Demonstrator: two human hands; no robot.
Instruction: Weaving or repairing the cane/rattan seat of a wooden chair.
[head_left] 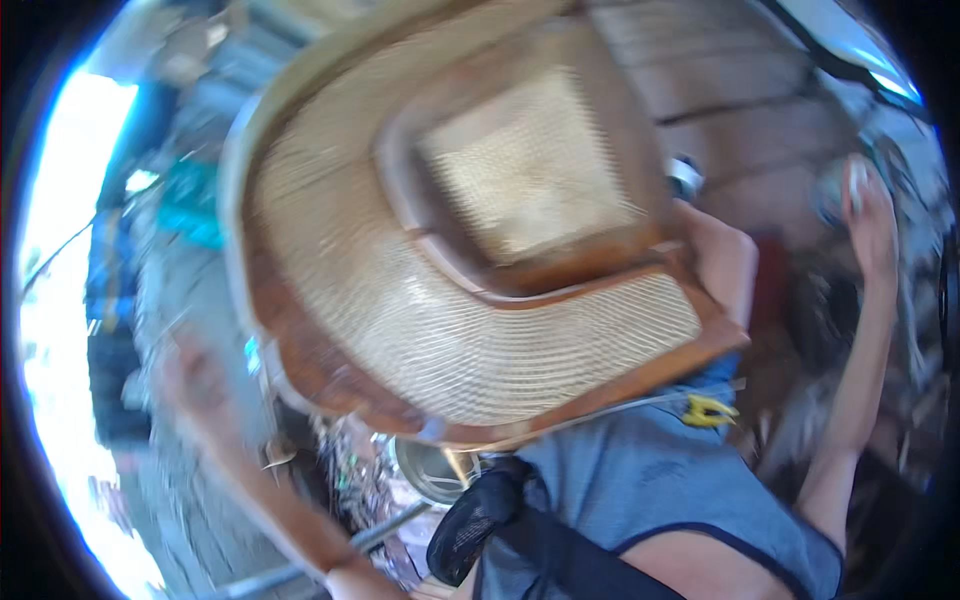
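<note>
A curved wooden chair frame with woven cane panels (pixel 480 365) fills the middle of the view, tilted close in front of me. Its square inner panel (pixel 530 165) is pale cane set in brown wood. My left hand (pixel 195 375) is off to the left of the frame, apart from it, and its fingers are smeared by motion. Far to the right is my right hand (pixel 872 215), fingers bunched around something small and pale that I cannot make out. A bluish round thing (pixel 830 190) shows beside those fingers.
Below the frame stands a round metal container (pixel 430 468) among scattered scraps. A yellow clip-like tool (pixel 708 410) lies by my clothing. A teal object (pixel 190 200) is at the left, near a bright opening. Brown floor slabs (pixel 750 140) stretch behind the frame.
</note>
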